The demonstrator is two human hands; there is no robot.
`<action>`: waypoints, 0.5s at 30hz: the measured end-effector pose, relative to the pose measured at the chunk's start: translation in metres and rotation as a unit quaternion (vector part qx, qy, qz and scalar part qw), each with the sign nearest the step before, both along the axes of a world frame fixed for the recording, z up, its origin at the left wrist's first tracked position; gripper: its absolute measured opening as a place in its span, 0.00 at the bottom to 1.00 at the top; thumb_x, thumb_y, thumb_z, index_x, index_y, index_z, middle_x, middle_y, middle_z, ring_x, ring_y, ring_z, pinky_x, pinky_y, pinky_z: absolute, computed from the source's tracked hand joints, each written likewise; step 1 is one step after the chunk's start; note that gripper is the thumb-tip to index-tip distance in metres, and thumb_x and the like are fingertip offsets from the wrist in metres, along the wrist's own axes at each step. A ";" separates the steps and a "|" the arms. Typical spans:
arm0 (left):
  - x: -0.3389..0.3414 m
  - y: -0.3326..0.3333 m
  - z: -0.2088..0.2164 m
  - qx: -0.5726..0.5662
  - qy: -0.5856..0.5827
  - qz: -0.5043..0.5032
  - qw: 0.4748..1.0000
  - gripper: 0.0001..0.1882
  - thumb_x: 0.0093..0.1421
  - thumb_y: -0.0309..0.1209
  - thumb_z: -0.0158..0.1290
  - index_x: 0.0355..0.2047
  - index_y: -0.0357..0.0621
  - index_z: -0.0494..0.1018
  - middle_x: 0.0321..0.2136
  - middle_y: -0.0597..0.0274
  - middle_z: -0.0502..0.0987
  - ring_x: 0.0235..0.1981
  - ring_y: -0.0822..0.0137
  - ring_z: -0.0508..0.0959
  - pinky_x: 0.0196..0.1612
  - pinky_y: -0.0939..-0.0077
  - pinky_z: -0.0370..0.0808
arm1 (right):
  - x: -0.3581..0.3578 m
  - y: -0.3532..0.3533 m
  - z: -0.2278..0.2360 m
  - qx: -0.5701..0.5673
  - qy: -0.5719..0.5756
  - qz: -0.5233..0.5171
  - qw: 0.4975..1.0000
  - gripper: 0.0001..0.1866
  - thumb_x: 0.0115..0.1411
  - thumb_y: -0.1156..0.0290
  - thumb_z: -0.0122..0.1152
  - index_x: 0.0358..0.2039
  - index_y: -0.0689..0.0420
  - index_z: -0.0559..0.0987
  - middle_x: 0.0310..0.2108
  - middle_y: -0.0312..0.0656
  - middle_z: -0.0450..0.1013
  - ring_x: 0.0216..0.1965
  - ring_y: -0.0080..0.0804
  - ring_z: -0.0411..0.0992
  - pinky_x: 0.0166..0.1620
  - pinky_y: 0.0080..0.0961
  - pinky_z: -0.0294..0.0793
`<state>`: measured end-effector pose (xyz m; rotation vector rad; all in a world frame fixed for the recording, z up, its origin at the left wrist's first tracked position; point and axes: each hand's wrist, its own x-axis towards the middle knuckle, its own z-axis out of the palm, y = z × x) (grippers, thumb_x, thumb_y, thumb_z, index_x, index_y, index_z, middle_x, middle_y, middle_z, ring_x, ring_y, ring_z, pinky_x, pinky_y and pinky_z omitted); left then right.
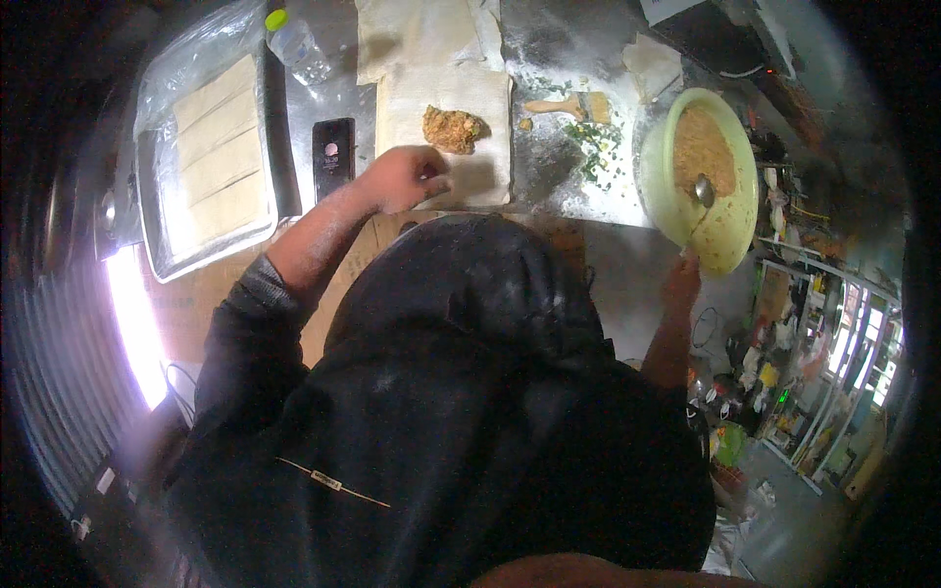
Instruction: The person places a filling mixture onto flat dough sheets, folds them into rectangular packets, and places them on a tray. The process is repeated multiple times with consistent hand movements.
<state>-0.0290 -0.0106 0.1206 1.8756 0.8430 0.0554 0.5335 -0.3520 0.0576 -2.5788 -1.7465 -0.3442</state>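
In the head view, one person in dark clothing (461, 392) leans over one metal table (613, 196), two bare hands in sight. I count one lump of orange-brown filling (451, 129), one pale sheet (490, 181) under it, one spoon (704, 191), and one light green bowl (723, 253) holding more filling. There is also one wooden-handled brush (569, 106), one clear bottle (299, 49) with a green cap, one phone (333, 157), and one tray (208, 248) carrying what look like four flat dough strips (221, 162). Chopped green bits (598, 152), too many to count, lie scattered below the brush.

The left hand (407, 179) is half curled, thumb and fingertips apart, with nothing visible in its grasp. The lump sits on the sheet just beyond that hand and slightly to its right, seemingly not touching it. The right hand (683, 272), well apart at the bowl's near rim, is closed around the spoon's handle; its separate fingers are too blurred to tell. The spoon's head rests against the filling in the bowl.
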 end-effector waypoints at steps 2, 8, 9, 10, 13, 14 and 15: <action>-0.004 0.000 -0.048 -0.063 0.001 0.040 0.997 0.17 0.62 0.39 0.60 0.45 0.40 0.79 0.37 0.51 0.83 0.38 0.58 0.83 0.44 0.65 0.77 | -0.025 0.006 -0.002 0.089 0.097 0.008 0.991 0.25 0.70 0.62 0.49 0.63 0.61 0.69 0.50 0.52 0.75 0.45 0.44 0.75 0.53 0.38 0.72; -0.016 -0.006 -0.124 -0.030 -0.017 0.092 0.995 0.14 0.63 0.39 0.56 0.41 0.41 0.80 0.34 0.56 0.83 0.34 0.66 0.81 0.43 0.70 0.77 | -0.101 0.045 0.051 0.045 0.237 -0.161 0.957 0.26 0.72 0.57 0.47 0.65 0.57 0.69 0.49 0.56 0.77 0.47 0.50 0.78 0.50 0.40 0.78; -0.018 -0.006 -0.129 -0.048 -0.039 0.101 0.993 0.14 0.64 0.40 0.56 0.41 0.42 0.80 0.33 0.57 0.83 0.34 0.67 0.81 0.43 0.71 0.77 | -0.117 0.051 0.066 0.056 0.296 -0.136 0.944 0.25 0.71 0.58 0.48 0.64 0.57 0.69 0.44 0.53 0.78 0.42 0.45 0.78 0.45 0.37 0.78; -0.020 -0.005 -0.133 -0.071 -0.039 0.110 0.991 0.15 0.63 0.40 0.56 0.41 0.42 0.80 0.33 0.56 0.83 0.34 0.66 0.81 0.43 0.71 0.77 | -0.136 0.056 0.081 0.069 0.355 -0.129 0.923 0.25 0.71 0.59 0.48 0.64 0.56 0.69 0.38 0.50 0.78 0.37 0.41 0.78 0.40 0.34 0.78; -0.021 -0.003 -0.139 -0.086 -0.044 0.116 0.989 0.15 0.63 0.41 0.55 0.40 0.43 0.80 0.33 0.55 0.84 0.35 0.65 0.82 0.44 0.70 0.77 | -0.180 0.096 0.116 0.011 0.558 -0.059 0.827 0.23 0.70 0.62 0.51 0.63 0.55 0.71 0.27 0.39 0.74 0.25 0.27 0.71 0.29 0.26 0.71; -0.020 -0.002 -0.140 -0.071 -0.033 0.109 0.991 0.15 0.63 0.41 0.55 0.41 0.43 0.80 0.33 0.55 0.83 0.35 0.65 0.82 0.44 0.70 0.77 | -0.192 0.114 0.122 -0.023 0.621 -0.033 0.783 0.22 0.70 0.63 0.52 0.62 0.55 0.71 0.23 0.35 0.71 0.22 0.22 0.68 0.26 0.23 0.68; -0.020 -0.001 -0.141 -0.051 -0.029 0.101 0.993 0.15 0.63 0.41 0.55 0.41 0.43 0.80 0.33 0.55 0.83 0.36 0.65 0.82 0.44 0.70 0.77 | -0.210 0.128 0.122 -0.022 0.664 -0.068 0.744 0.21 0.69 0.67 0.51 0.61 0.58 0.73 0.23 0.34 0.70 0.22 0.20 0.66 0.26 0.21 0.67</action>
